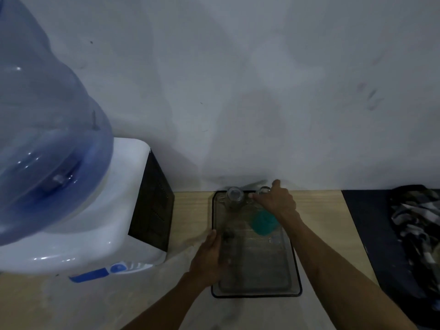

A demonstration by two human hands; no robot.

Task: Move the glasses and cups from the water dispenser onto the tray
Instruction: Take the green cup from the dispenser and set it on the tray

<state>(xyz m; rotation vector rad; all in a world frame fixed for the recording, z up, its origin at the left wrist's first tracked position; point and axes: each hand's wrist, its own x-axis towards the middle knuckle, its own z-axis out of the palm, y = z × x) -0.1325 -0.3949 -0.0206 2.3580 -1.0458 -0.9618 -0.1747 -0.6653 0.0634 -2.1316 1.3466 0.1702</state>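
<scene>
Currently my right hand (276,201) grips a fragile, slippery clear glass (263,191) by its rim at the tray's (295,270) far end; my left hand (209,256), open, steadies the tray's edge.

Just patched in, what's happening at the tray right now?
A person is loading a mesh tray on the wooden counter beside the water dispenser. The right hand is on a clear glass at the tray's far right corner, apparently setting it down. Another clear glass stands at the far left, with a teal cup just nearer. The left hand rests against the tray's left edge.
</scene>
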